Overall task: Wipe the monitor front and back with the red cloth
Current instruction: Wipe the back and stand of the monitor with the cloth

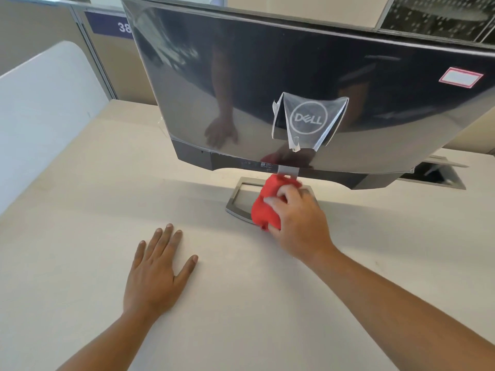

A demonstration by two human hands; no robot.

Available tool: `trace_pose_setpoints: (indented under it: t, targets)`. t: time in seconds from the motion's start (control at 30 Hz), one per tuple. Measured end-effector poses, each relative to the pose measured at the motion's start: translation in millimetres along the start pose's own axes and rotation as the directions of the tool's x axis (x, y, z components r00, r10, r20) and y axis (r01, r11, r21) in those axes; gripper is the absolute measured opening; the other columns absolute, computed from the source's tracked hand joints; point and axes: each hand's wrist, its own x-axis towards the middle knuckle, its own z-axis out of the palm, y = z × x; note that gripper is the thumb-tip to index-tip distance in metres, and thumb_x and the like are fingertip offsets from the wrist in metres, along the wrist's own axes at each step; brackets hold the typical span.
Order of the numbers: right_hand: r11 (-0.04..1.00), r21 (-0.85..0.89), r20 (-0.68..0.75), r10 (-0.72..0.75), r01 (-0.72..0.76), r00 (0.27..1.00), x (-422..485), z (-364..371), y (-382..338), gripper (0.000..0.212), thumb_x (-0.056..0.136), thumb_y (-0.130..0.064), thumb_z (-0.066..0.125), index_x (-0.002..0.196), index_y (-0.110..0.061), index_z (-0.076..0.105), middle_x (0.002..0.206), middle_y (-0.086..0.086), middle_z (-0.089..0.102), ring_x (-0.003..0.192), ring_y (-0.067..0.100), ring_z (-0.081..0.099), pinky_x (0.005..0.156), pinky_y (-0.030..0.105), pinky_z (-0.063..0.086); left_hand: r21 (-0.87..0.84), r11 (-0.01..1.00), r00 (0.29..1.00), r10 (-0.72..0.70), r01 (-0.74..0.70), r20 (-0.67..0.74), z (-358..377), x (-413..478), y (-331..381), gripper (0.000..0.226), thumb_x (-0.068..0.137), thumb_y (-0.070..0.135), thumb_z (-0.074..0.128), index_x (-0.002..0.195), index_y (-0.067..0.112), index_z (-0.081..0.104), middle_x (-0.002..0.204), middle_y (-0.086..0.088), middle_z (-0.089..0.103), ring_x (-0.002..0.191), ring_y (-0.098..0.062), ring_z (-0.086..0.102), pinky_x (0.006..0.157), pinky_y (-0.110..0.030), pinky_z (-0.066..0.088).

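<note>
The monitor (241, 84) stands on the desk with its glossy black back toward me, a round logo at its middle under peeling clear film. Its silver frame stand (238, 204) rests on the desk below it. My right hand (300, 220) grips the bunched red cloth (263, 207) and presses it on the stand's base, just under the monitor's lower edge. My left hand (158, 271) lies flat on the desk, fingers spread, holding nothing, to the left of the stand.
The pale desk (93, 210) stretches wide. A white divider panel (40, 108) rises at the left. Beige partition walls (112, 65) stand behind. A cable hatch (436, 175) is sunk in the desk at the right, behind the monitor.
</note>
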Motion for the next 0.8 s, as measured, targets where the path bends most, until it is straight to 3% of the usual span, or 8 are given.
trace_pose_setpoints:
  t: [0.1,0.23,0.33,0.4,0.47,0.6,0.7,0.8]
  targets:
    - [0.998,0.046,0.145,0.04,-0.047,0.989,-40,25,-10,0.039,0.073,-0.036,0.076,0.11,-0.024,0.07,0.103,-0.002,0.056,0.092,0.025,0.058,0.06,0.035,0.057,-0.011,1.0,1.0,0.005,-0.005,0.0,-1,3,3,0.08,0.088,0.074,0.008,0.154,0.031,0.02,0.161,0.014,0.005,0.149,-0.005,-0.001,0.122,-0.036,0.003]
    - [0.972,0.161,0.217,0.132,-0.169,0.967,-40,28,-13,0.04,0.078,-0.029,0.073,0.118,-0.025,0.068,0.105,-0.005,0.053,0.099,0.021,0.055,0.07,0.038,0.057,-0.015,1.0,1.0,0.001,-0.001,-0.003,1,3,3,0.079,0.088,0.074,0.01,0.154,0.03,0.02,0.161,0.014,0.004,0.149,-0.005,-0.002,0.122,-0.036,0.002]
    - [0.966,0.214,0.029,0.14,-0.143,0.99,-26,10,-13,0.048,0.075,-0.017,0.075,0.122,-0.022,0.068,0.11,0.001,0.055,0.1,0.024,0.053,0.071,0.038,0.056,-0.008,1.0,1.0,0.004,-0.004,0.0,0,2,-1,0.079,0.088,0.074,0.01,0.154,0.03,0.02,0.161,0.014,0.004,0.149,-0.005,-0.001,0.122,-0.036,0.003]
    - [0.971,0.196,-0.214,0.178,-0.137,0.961,-8,-9,-9,0.049,0.075,-0.012,0.072,0.123,-0.019,0.067,0.113,0.006,0.056,0.099,0.028,0.052,0.078,0.036,0.05,-0.014,1.0,1.0,0.011,-0.011,-0.006,-1,5,1,0.079,0.088,0.074,0.01,0.154,0.03,0.021,0.162,0.013,0.006,0.149,-0.006,0.0,0.122,-0.036,0.003]
    - [0.978,0.147,-0.312,0.187,-0.147,0.932,14,-23,-3,0.047,0.078,-0.013,0.07,0.125,-0.019,0.067,0.117,0.007,0.056,0.1,0.029,0.051,0.082,0.038,0.047,-0.018,1.0,1.0,0.014,-0.014,-0.006,0,6,4,0.079,0.088,0.074,0.01,0.154,0.03,0.02,0.162,0.013,0.006,0.149,-0.006,-0.001,0.122,-0.037,0.003]
    - [0.987,0.06,-0.082,0.152,-0.148,0.985,7,-9,-4,0.047,0.075,-0.022,0.077,0.121,-0.023,0.068,0.115,0.003,0.055,0.102,0.029,0.051,0.077,0.041,0.054,-0.005,1.0,1.0,0.015,-0.015,0.001,2,1,0,0.08,0.088,0.074,0.009,0.154,0.03,0.02,0.162,0.012,0.006,0.149,-0.006,-0.001,0.122,-0.037,0.002]
    - [0.991,0.046,0.109,0.12,-0.126,0.987,-39,17,-13,0.041,0.073,-0.024,0.077,0.114,-0.023,0.07,0.106,0.0,0.055,0.098,0.026,0.054,0.071,0.039,0.058,-0.013,1.0,1.0,0.021,-0.021,-0.005,1,3,3,0.079,0.089,0.074,0.01,0.154,0.029,0.02,0.162,0.012,0.006,0.149,-0.006,-0.002,0.122,-0.037,0.002]
    - [0.975,0.079,0.158,0.194,-0.209,0.968,-50,30,-17,0.038,0.078,-0.022,0.071,0.116,-0.023,0.07,0.106,-0.001,0.057,0.094,0.024,0.054,0.071,0.035,0.054,-0.028,0.999,1.0,0.025,-0.025,-0.009,1,7,4,0.079,0.089,0.073,0.012,0.153,0.028,0.022,0.162,0.011,0.008,0.149,-0.007,0.0,0.122,-0.037,0.003]
